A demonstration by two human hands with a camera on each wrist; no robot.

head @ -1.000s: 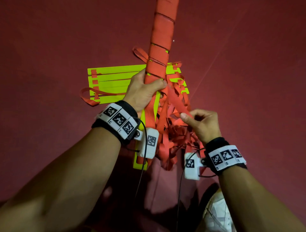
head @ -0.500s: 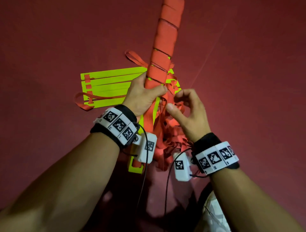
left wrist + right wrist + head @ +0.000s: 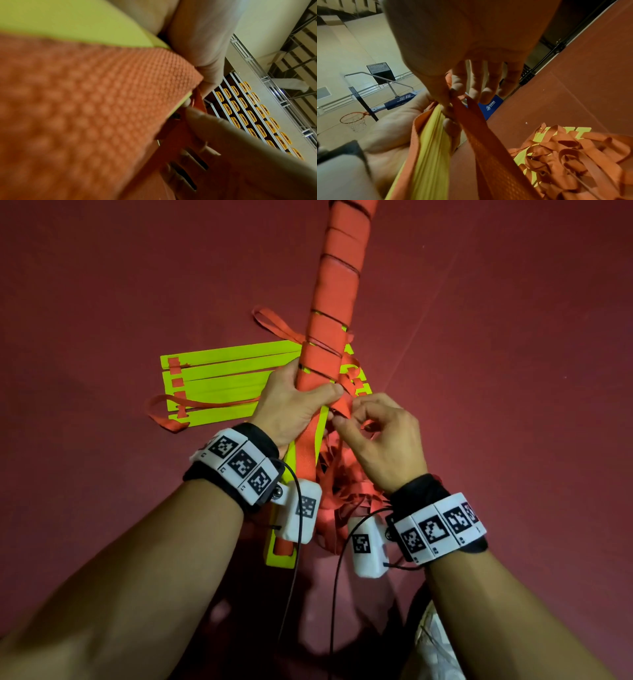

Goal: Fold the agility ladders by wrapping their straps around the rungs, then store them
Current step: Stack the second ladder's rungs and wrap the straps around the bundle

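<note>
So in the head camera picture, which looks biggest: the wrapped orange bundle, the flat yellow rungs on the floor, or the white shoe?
1. Wrapped orange bundle, though nearness to the camera inflates it.
2. Flat yellow rungs.
3. White shoe, only partly in frame.

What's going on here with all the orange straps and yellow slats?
A person is bundling up an agility ladder. The left hand grips a bundle of yellow rungs already wound most of its length in orange strap. The right hand pinches the loose strap right beside it, at the point where the winding ends. More strap lies in a tangled heap below the hands, and another ladder lies flat on the red floor, not yet wrapped.
</note>
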